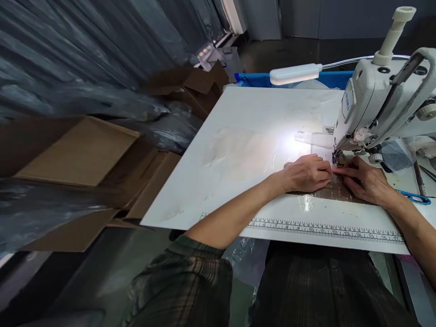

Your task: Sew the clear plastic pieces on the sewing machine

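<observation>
A white sewing machine (363,97) stands at the right of the table, its needle and presser foot (337,158) low over the work spot. Just left of the foot, my left hand (308,173) lies with curled, closed fingers; what is under them is hidden. My right hand (366,181) is right of the foot, its index finger reaching left to meet the left fingertips, the others bent inward. A thin pale piece, too small to make out, lies where the fingertips meet. Both hands rest over a brown panel (335,193) covered with shiny clear tape.
A printed ruler (316,228) runs along the front edge of the white table (238,150). A lit lamp (295,74) hangs above. Blue thread snips (413,196) lie right of my right hand. Open cardboard boxes (78,150) and clear plastic stand at the left.
</observation>
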A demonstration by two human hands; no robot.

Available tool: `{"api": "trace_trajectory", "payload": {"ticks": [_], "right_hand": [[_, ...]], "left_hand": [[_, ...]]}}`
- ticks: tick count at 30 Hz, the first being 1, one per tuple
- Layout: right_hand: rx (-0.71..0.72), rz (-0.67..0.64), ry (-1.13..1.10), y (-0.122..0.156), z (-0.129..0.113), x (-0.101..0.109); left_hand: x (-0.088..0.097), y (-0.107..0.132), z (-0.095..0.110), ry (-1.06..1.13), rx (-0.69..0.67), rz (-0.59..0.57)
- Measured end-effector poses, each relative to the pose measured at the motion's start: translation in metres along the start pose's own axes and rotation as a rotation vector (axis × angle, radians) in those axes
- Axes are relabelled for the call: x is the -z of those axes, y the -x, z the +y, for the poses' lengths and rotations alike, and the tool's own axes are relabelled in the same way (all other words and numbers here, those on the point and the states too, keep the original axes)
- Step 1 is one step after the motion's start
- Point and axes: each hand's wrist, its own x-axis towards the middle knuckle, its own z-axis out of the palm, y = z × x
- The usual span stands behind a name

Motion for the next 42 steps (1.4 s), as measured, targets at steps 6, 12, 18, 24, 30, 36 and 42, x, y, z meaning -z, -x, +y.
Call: {"api": "trace_trajectory", "payload": {"ticks": [6,12,18,24,30,36,42], "right_hand": [[-0.033,-0.025,0.134,-0.002,-0.009,0.001],[-0.098,-0.055,0.232,-0.006,-0.016,0.002],[0.044,0.038,0.065,-0.001,-0.01,0.004],[0.037,0.032,0.091,0.0,-0.012,0.003],[-0.03,-0.01,0.107,0.0,-0.017,0.001],[-0.092,-0.016,0.056,0.0,-0.017,-0.005],[-0.159,-0.06,-0.114,-0.003,-0.017,0.012]], "left_hand": [[0.006,0.001,0.002,0.011,0.022,-0.047],[0.008,0.0,0.003,-0.089,0.022,-0.101],[0.008,-0.002,0.005,-0.151,0.025,-0.13],[0.008,-0.001,0.004,-0.154,0.047,-0.149],[0.01,0.001,0.0,-0.126,0.065,-0.153],[0.009,0.002,-0.004,-0.091,0.112,-0.142],[0.009,0.001,-0.007,-0.079,0.131,-0.158]]}}
